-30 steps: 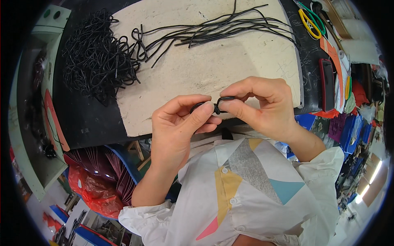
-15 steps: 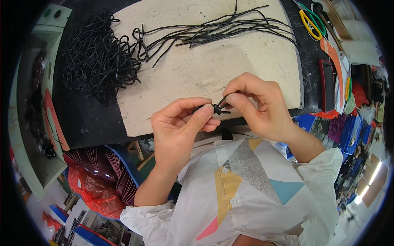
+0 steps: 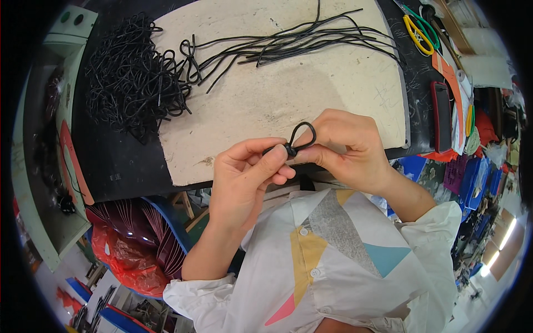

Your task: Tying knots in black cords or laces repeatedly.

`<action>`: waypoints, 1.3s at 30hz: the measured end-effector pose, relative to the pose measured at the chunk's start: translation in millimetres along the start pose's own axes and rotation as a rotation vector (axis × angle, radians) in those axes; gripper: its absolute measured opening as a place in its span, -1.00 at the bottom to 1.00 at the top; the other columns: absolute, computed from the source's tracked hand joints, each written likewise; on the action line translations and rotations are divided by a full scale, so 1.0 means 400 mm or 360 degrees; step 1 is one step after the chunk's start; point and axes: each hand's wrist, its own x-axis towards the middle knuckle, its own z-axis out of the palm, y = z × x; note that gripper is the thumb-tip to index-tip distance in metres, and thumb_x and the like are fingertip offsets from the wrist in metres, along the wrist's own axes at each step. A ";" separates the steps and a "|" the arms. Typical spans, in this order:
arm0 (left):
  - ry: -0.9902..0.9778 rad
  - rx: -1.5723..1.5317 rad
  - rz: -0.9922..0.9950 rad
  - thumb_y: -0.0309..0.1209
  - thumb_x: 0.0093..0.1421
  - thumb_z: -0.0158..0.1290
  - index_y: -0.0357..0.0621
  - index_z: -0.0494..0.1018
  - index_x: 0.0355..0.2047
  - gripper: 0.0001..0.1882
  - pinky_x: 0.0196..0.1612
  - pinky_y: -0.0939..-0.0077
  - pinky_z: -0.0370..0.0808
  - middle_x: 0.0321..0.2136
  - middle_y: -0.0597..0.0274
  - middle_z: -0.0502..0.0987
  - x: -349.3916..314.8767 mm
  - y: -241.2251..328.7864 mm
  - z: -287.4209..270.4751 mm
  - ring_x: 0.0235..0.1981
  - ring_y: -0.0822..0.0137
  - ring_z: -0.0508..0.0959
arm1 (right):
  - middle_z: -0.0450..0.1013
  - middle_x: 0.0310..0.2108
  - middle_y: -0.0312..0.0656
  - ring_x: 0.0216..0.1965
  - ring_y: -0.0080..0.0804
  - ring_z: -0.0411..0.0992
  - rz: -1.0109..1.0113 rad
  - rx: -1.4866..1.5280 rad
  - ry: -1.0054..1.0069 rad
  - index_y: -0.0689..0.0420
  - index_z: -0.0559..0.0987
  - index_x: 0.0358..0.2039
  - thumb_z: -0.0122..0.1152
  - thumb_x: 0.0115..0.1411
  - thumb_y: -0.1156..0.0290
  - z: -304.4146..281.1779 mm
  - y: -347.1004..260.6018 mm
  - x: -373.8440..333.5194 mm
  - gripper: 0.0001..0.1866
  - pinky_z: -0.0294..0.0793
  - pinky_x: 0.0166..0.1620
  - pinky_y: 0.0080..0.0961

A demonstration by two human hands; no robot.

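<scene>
Both hands meet over the near edge of the beige board, working on one piece of black cord (image 3: 303,124). My left hand (image 3: 247,175) is closed, pinching a small knot in the cord between thumb and fingers. Right beside it, my right hand (image 3: 350,147) pinches the cord close to the knot. A rounded loop of the cord stands up between the two hands. The cord's ends are hidden by my fingers. Beyond, several straight black cords (image 3: 277,46) lie across the board, next to a large tangled heap of black cord (image 3: 130,77) at the left.
The beige board (image 3: 244,114) lies on a black tabletop (image 3: 133,172). Yellow-handled scissors (image 3: 417,34) and a dark red-edged case (image 3: 442,116) lie along the right side. Below the table's left edge is a blue bin (image 3: 172,222) with red plastic (image 3: 130,255).
My right hand has moved in against the knot and down slightly. The cord strands that stuck out to the right now form an upright loop. My left hand has shifted a little right.
</scene>
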 end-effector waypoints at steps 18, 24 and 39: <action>0.0099 -0.0194 0.0471 -0.47 0.16 -0.05 -0.33 0.34 -0.42 -0.87 -0.35 0.58 0.48 -0.46 0.15 0.48 -0.005 0.001 0.024 -0.44 0.41 0.51 | 0.32 -0.58 -0.20 -0.58 -0.32 0.31 -0.0106 -0.0227 -0.0047 0.18 0.50 -0.52 0.20 -0.11 0.57 -0.002 -0.029 0.000 -0.92 0.25 -0.56 -0.55; 0.0233 0.0330 0.0570 -0.46 0.16 -0.06 -0.34 0.36 -0.35 -0.85 -0.34 0.54 0.52 -0.44 0.06 0.50 0.010 0.003 0.037 -0.38 0.25 0.55 | 0.41 -0.46 -0.24 -0.40 -0.49 0.37 0.0199 0.0516 0.0189 0.24 0.51 -0.39 0.21 -0.07 0.54 -0.012 0.011 -0.009 -0.82 0.32 -0.31 -0.63; -0.0018 0.1157 0.0839 -0.69 -0.04 0.03 -0.50 0.35 -0.19 -0.66 -0.32 0.57 0.53 -0.45 -0.02 0.52 -0.006 0.013 0.023 -0.41 0.27 0.57 | 0.45 -0.55 -0.22 -0.46 -0.59 0.41 0.0678 0.0699 -0.0033 0.28 0.51 -0.43 0.12 0.07 0.50 -0.007 -0.050 0.007 -0.90 0.37 -0.38 -0.69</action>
